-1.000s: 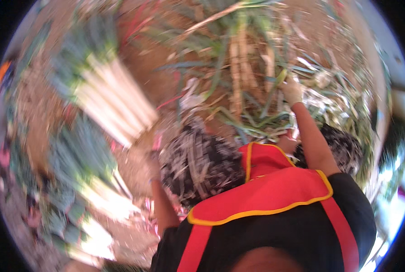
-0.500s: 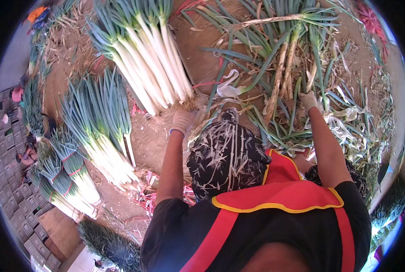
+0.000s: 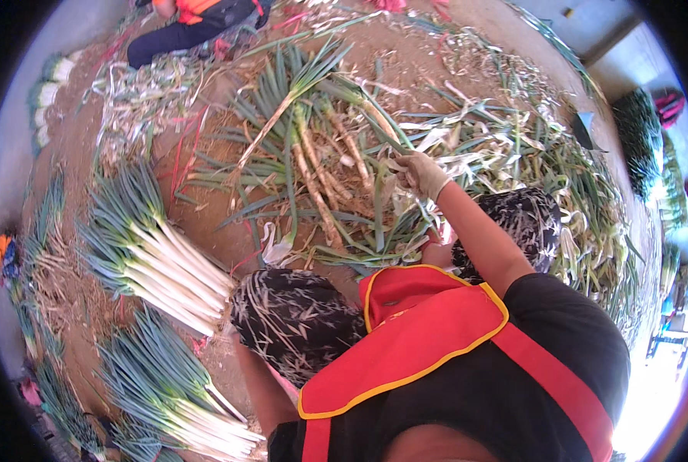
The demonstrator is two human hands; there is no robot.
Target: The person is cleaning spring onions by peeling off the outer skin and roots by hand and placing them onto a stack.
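My gloved right hand (image 3: 422, 174) is closed at the lower end of a green onion stalk (image 3: 379, 120), at the right of a loose pile. Beside it, several untrimmed green onions (image 3: 313, 187) with brownish outer layers lie on the ground, one across their tops. Low on the left, my left hand (image 3: 231, 329) is mostly hidden behind my patterned knee, by the root ends of a bundle of cleaned green onions (image 3: 178, 273); its fingers do not show. Nearer me lies a second cleaned bundle (image 3: 182, 408) with white stems and green tops.
Peeled leaves and skins (image 3: 544, 165) are heaped at the right. A pale torn leaf sheath (image 3: 277, 246) lies before my knee. Another person (image 3: 205, 15) in orange and dark clothing is at the far left, near more scraps (image 3: 147, 100). Red ties (image 3: 190, 158) lie on the dirt.
The view has swung right, so the bundles and pile appear farther left. My right hand has a stalk raised at the pile's right. My left hand has slipped mostly behind my knee.
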